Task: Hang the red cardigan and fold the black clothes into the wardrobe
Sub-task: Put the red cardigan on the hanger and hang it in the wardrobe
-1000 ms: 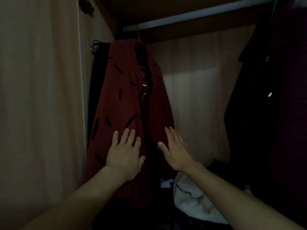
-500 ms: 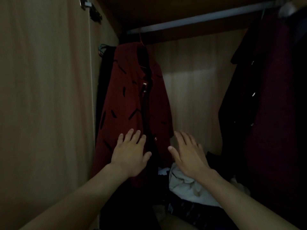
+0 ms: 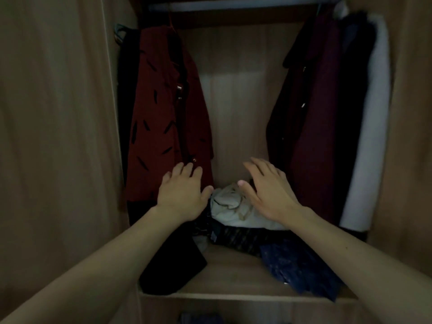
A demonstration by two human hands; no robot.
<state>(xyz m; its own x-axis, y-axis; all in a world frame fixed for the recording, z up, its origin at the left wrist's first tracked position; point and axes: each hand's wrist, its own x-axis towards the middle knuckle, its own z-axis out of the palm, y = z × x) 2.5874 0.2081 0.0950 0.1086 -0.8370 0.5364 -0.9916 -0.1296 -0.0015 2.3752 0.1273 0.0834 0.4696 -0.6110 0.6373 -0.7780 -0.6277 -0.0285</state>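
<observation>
The red cardigan [image 3: 161, 118] with black dashes hangs from a hanger on the rail [image 3: 233, 5] at the wardrobe's left side. My left hand [image 3: 182, 195] is spread flat in front of the cardigan's lower hem, fingers straight and holding nothing. My right hand [image 3: 266, 190] hovers open over a pale crumpled garment [image 3: 229, 206], apart from the cardigan. A folded black garment [image 3: 173, 265] lies on the shelf [image 3: 229, 274] under my left forearm.
Dark and maroon coats [image 3: 313, 118] and a white garment [image 3: 369, 127] hang at the right. A blue patterned cloth [image 3: 297, 270] and a dark striped cloth [image 3: 238, 237] lie on the shelf. The open door panel [image 3: 53, 136] stands at the left.
Both hands have drawn back and down from the cardigan's front. The view has pulled back and tilted down, showing the shelf and the clothes on it.
</observation>
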